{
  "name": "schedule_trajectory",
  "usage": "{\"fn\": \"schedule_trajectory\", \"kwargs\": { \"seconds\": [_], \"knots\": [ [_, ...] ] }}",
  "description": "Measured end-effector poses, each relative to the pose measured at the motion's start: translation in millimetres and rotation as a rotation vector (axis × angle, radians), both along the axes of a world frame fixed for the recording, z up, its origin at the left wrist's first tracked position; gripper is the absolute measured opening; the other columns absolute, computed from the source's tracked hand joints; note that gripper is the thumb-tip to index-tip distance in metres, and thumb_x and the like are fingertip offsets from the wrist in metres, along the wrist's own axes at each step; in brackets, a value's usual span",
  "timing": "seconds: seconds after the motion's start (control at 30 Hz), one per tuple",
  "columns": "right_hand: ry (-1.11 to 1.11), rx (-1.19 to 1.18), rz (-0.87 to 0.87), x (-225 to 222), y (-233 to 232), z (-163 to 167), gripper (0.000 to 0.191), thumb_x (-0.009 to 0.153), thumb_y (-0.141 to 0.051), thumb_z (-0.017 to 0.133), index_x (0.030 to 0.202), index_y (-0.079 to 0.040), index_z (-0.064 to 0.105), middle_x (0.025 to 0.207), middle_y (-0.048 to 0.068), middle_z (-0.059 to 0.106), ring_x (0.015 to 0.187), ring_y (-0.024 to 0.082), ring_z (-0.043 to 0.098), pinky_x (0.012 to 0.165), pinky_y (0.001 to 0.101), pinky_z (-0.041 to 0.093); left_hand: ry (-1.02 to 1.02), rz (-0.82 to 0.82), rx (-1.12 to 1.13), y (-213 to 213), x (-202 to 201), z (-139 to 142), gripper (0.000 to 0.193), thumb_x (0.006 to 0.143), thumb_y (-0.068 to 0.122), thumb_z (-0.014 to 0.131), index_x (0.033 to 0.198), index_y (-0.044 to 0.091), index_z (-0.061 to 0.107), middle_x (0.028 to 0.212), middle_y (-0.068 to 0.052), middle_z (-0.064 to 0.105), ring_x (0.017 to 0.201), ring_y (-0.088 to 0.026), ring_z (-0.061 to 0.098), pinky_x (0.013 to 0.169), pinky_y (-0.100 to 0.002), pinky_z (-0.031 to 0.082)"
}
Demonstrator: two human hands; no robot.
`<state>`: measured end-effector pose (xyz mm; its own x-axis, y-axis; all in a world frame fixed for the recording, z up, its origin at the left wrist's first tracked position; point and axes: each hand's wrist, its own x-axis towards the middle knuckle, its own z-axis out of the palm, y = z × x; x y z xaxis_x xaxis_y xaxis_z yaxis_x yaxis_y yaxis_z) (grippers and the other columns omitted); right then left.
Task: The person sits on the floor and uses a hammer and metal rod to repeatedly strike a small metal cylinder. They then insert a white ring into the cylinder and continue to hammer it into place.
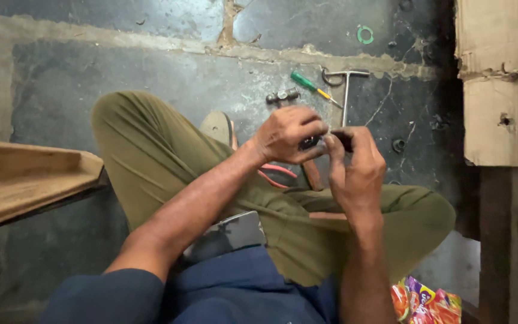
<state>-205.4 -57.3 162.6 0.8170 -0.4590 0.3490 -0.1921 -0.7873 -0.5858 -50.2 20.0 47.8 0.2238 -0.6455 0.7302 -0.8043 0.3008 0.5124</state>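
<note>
A person sits cross-legged on the dark stone floor (121, 78) in green trousers (151, 156) and a blue shirt (235, 294). Both hands are up in front of the knees, close together and touching. The left hand (288, 135) and the right hand (355, 171) are both closed on a small dark part (312, 142). It sits right between the fingertips. The fingers hide most of it, so I cannot tell what it is.

A phone (235, 233) lies on the person's lap, just under the left arm. A sandal (220, 127) shows behind the left wrist, and pink straps (277, 171) peek out under the hands.

On the floor just past the hands lie some tools. There is a green-handled screwdriver (307, 84). Beside it lies a metal T-shaped tool (346, 90) with a ring at one end. A small metal piece (282, 96) lies near the screwdriver. A green ring (365, 34) lies farther away.

A wooden board (25, 180) sticks in from one side. A torn cardboard box (502, 78) stands on the other side. Bright snack packets (424, 300) lie by the person's right knee.
</note>
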Motion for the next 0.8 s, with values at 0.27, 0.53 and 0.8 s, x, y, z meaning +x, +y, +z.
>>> {"fn": "schedule_trajectory", "kwargs": {
  "seconds": [0.27, 0.53, 0.8],
  "knots": [
    [-0.424, 0.784, 0.055, -4, -32, -53, 0.050, 0.105, -0.032, 0.026, 0.129, -0.006, 0.061, 0.107, 0.009, 0.067, 0.099, 0.015, 0.067, 0.091, 0.0313, 0.055, -0.015, 0.060, -0.071, 0, 1, -6, 0.029, 0.081, 0.015, 0.077, 0.107, 0.010, 0.066, 0.105, -0.011, 0.066, 0.095, -0.033, 0.068, 0.082, -0.042, 0.056],
    [0.414, -0.153, -0.060, 15, -41, -213, 0.040, 0.088, -0.022, 0.069, 0.117, 0.003, 0.058, 0.103, 0.029, 0.063, 0.093, 0.049, 0.062, 0.077, 0.0584, 0.050, 0.130, 0.154, -0.017, -8, 11, -19, 0.021, 0.090, 0.013, 0.075, 0.109, 0.009, 0.067, 0.105, -0.011, 0.066, 0.095, -0.032, 0.068, 0.083, -0.042, 0.056],
    [0.289, 0.283, -0.325, 39, -39, -150, 0.032, 0.115, -0.027, 0.047, 0.133, -0.002, 0.056, 0.104, 0.024, 0.064, 0.093, 0.044, 0.064, 0.081, 0.0575, 0.050, 0.128, 0.297, 0.057, -7, 32, -29, 0.016, 0.093, 0.016, 0.073, 0.104, 0.008, 0.067, 0.100, -0.013, 0.065, 0.091, -0.034, 0.066, 0.081, -0.043, 0.054]
  ]
}}
